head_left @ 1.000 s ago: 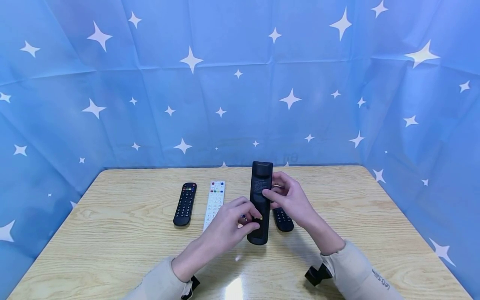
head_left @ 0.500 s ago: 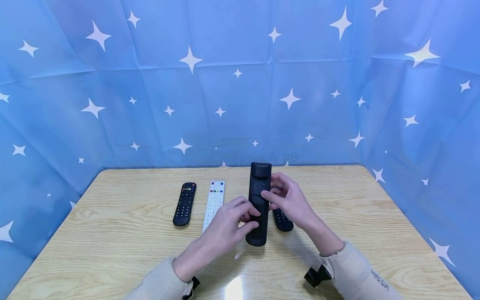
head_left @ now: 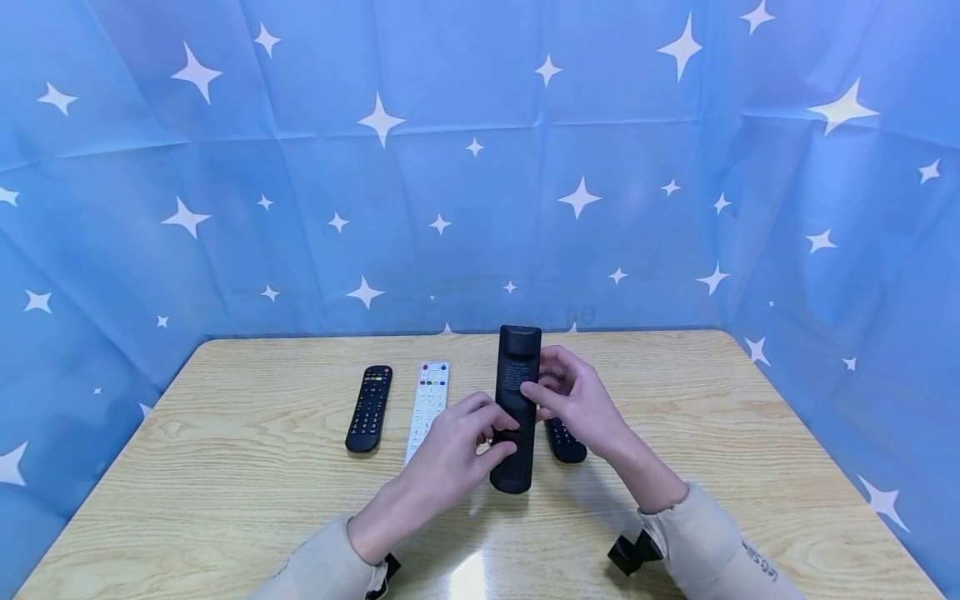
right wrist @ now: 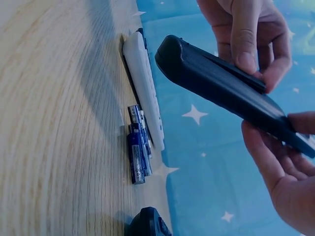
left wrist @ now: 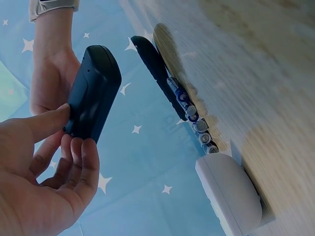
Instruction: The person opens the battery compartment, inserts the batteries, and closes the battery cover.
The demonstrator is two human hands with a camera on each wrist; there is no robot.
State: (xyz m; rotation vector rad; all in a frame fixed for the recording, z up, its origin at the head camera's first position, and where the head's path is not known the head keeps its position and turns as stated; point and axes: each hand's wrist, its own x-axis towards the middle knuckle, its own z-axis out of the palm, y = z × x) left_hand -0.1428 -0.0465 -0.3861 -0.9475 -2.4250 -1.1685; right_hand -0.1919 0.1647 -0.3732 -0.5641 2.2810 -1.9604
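A black remote control (head_left: 517, 375) is held up above the table, its back with small print toward the head view. My right hand (head_left: 573, 396) grips it by the upper part, thumb on the back and fingers behind. Lower down, my left hand (head_left: 461, 442) pinches at the black battery cover (right wrist: 226, 69) on the back. In the right wrist view the left thumb and a fingertip meet at the cover's end, and the cover stands slightly proud of the body. The left wrist view shows the remote's dark side (left wrist: 93, 93) between both hands.
On the wooden table (head_left: 247, 467) lie a black remote (head_left: 369, 408), a white remote (head_left: 429, 400) and another black remote (head_left: 567, 442) partly hidden by the right hand. Several blue batteries (right wrist: 136, 152) lie beside the white one. A starry blue cloth (head_left: 480, 175) surrounds the table.
The held remote has shifted slightly left and down with both hands. A yellow spot at my left fingertips has gone from sight, and a dark cover edge shows there now.
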